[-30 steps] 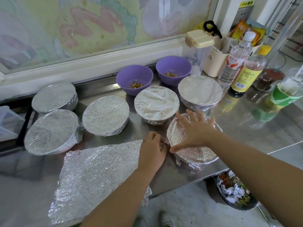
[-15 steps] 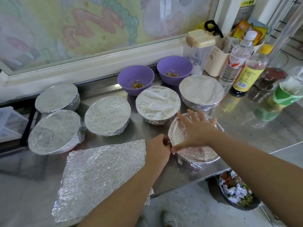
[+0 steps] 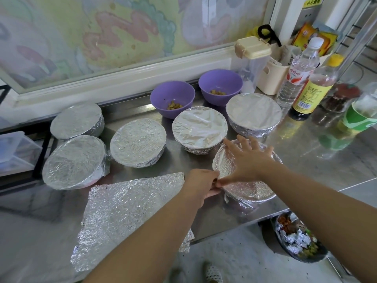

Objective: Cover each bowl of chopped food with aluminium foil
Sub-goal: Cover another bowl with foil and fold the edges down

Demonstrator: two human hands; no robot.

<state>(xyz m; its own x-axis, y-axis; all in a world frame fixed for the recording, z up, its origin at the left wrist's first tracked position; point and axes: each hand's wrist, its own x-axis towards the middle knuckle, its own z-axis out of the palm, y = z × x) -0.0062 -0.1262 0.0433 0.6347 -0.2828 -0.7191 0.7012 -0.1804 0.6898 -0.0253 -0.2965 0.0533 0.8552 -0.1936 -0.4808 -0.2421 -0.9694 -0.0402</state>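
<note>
A foil-topped bowl (image 3: pixel 251 190) sits near the counter's front edge. My right hand (image 3: pixel 247 160) lies flat on its foil with fingers spread. My left hand (image 3: pixel 201 185) pinches the foil at the bowl's left rim, fingers curled. Several other foil-covered bowls stand behind and to the left, among them a covered bowl (image 3: pixel 199 128) and a covered bowl (image 3: pixel 138 141). Two purple bowls (image 3: pixel 172 99) (image 3: pixel 220 83) at the back hold a little chopped food and are uncovered. A loose crinkled foil sheet (image 3: pixel 126 215) lies flat at the front left.
Bottles (image 3: pixel 295 74) (image 3: pixel 314 88), a cream container (image 3: pixel 271 76) and a clear jug (image 3: pixel 251 58) crowd the back right. A green-labelled bottle (image 3: pixel 359 115) lies at the right. Below the counter edge sits a bin (image 3: pixel 299 237) with foil scraps. A plastic drawer (image 3: pixel 16 152) is at the left.
My left hand has moved right from the loose sheet's corner to the front bowl's left rim and now pinches the foil there. My right hand stays flat on the bowl.
</note>
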